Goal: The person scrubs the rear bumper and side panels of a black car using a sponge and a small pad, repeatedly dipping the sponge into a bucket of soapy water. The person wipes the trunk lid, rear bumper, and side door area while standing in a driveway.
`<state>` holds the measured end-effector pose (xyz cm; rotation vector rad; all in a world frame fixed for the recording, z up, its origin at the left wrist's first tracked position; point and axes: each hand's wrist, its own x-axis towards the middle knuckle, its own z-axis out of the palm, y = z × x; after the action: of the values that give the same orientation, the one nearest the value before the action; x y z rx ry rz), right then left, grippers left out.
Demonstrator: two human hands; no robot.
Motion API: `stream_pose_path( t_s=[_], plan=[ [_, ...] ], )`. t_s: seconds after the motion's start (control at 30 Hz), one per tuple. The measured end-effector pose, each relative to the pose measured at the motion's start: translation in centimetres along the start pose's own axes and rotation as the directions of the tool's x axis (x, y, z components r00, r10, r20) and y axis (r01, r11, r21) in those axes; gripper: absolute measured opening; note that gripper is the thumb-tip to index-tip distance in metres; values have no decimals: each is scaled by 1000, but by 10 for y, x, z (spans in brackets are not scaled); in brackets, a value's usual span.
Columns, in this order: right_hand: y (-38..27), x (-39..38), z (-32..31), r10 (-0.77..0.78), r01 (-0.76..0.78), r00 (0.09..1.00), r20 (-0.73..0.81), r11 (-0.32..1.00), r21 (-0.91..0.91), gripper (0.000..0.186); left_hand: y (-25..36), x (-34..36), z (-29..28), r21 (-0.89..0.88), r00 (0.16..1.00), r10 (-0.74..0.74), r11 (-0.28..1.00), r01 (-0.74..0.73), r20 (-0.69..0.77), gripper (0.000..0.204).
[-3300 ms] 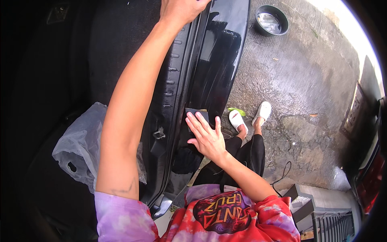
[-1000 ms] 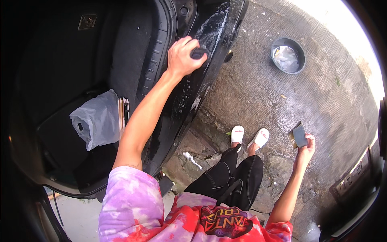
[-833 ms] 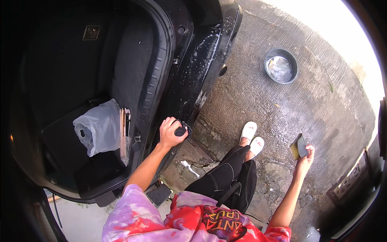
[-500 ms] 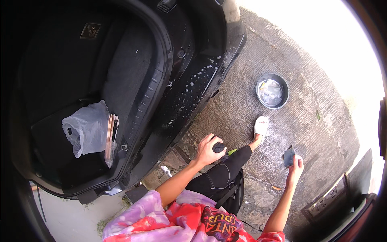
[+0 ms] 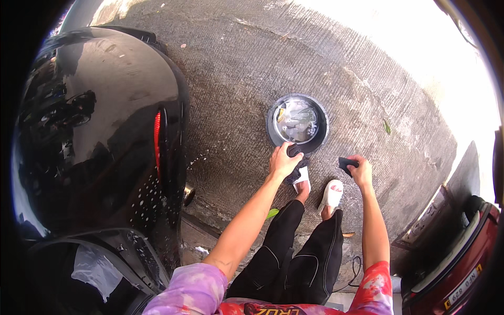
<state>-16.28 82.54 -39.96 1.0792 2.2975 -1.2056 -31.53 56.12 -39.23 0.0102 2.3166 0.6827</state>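
Note:
My left hand grips a crumpled dark cloth just in front of a round grey basin on the concrete. The basin holds cloudy water and some pieces I cannot make out clearly. Off to the right, my right hand holds a dark sheet like sandpaper between fingers and thumb, above the ground. My white sandals stand below the basin. A black car's rear bumper, spotted with drops, is at my left.
The car's open boot, with a plastic bag, lies at the lower left. An exhaust tip sticks out beside me. A red car stands at the right edge. Green leaves and a cable lie on the concrete.
I have turned from the car's bumper toward the basin, which now sits straight ahead. My left hand has carried the cloth off the car to the basin. The right hand still holds the sheet.

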Motion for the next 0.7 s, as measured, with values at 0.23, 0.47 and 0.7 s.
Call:
stream_pose_path(
  t_s=[0.23, 0.47, 0.7],
  plan=[
    [-53, 174, 183, -158, 222, 966, 205, 913, -341, 24, -3, 156, 81, 353, 974, -223, 914, 200, 25, 76],
    [-10, 275, 276, -120, 160, 987, 110, 828, -537, 19, -75, 243, 158, 619, 977, -143, 785, 14, 159, 86],
    [-41, 213, 191, -178, 172, 970, 167, 984, 49, 25, -61, 199, 89, 235, 989, -137, 965, 120, 57, 62]
  ],
)
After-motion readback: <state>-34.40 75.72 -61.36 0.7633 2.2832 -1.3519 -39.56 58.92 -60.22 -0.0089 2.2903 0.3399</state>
